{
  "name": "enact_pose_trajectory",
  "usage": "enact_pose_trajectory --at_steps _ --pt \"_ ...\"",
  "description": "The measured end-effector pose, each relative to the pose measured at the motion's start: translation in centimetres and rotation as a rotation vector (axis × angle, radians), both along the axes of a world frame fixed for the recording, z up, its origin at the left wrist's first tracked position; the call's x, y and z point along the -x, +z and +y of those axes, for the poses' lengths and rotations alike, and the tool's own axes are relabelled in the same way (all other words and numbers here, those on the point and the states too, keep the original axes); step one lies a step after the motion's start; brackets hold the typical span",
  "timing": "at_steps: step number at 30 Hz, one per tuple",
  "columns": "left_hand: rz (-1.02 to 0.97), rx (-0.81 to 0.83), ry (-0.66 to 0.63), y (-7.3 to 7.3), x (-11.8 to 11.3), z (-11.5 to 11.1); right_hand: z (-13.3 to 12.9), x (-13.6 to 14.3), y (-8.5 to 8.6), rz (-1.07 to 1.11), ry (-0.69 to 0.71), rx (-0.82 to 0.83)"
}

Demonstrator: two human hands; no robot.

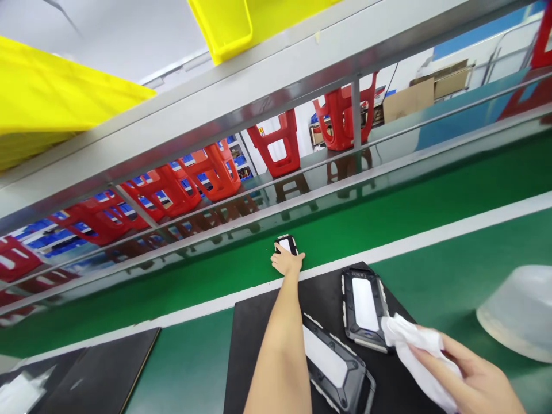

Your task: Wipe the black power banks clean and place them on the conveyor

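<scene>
My left hand (287,261) is stretched far forward over the green belt, at the near end of a small black power bank (286,245) with a white panel. Its fingers are spread at the case, partly covering it. My right hand (468,368) is closed on a crumpled white cloth (416,348). The cloth touches the lower right edge of a rugged black power bank (364,305) with a white panel, lying on a black mat (254,333). A similar power bank (330,359) lies nearer on that mat, partly hidden by my left forearm.
A translucent white tub (521,310) stands at the right on the green bench. Another black mat (99,368) with white material is at the left. A metal shelf beam (194,115) crosses above the belt (345,233), bearing yellow bins (64,92). Red stools (280,144) stand beyond.
</scene>
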State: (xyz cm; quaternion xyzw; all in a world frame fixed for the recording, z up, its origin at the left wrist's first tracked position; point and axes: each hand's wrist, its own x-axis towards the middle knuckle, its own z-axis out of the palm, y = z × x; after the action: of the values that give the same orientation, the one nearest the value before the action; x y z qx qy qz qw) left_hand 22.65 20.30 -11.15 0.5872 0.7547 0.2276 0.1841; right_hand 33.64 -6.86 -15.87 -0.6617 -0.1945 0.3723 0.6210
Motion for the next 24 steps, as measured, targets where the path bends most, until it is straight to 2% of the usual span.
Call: enact_pose_trajectory --at_steps 2,4,7,9,12,14,17,19,21,22,24 --pt "0.061 -0.004 0.011 -0.4 -0.4 0.4 0.2 -0.1 -0.3 0.057 -0.012 0.025" --pt "0.099 -0.004 0.005 0.1 0.0 0.6 0.2 -0.4 -0.7 0.114 -0.007 0.013" --pt "0.144 -0.020 -0.042 1.9 3.2 -0.6 0.0 -0.9 -1.0 0.133 -0.051 -0.010" --pt "0.178 -0.048 -0.091 3.2 6.7 -3.3 -0.2 -1.1 -0.7 0.124 -0.116 -0.024" --pt "0.245 -0.083 -0.114 3.9 12.2 -9.8 -0.3 -1.0 0.2 0.180 -0.136 -0.014" --pt "0.290 -0.062 -0.035 3.2 15.0 -14.3 -0.3 -0.8 0.8 0.244 -0.097 -0.005" --pt "0.316 -0.019 0.079 0.6 17.1 -19.2 -0.2 -0.6 1.4 0.308 -0.055 -0.074" --pt "0.326 -0.016 0.084 -1.2 17.3 -20.9 -0.1 -0.7 1.5 0.327 -0.060 -0.131" --pt "0.334 -0.029 0.067 -2.3 17.1 -21.9 0.0 -0.8 1.6 0.339 -0.063 -0.162" --pt "0.342 -0.035 0.056 -2.4 17.0 -22.1 0.1 -0.9 1.6 0.343 -0.060 -0.169" --pt "0.344 -0.062 0.038 -1.8 16.7 -22.3 0.5 -1.1 1.7 0.353 -0.045 -0.180"
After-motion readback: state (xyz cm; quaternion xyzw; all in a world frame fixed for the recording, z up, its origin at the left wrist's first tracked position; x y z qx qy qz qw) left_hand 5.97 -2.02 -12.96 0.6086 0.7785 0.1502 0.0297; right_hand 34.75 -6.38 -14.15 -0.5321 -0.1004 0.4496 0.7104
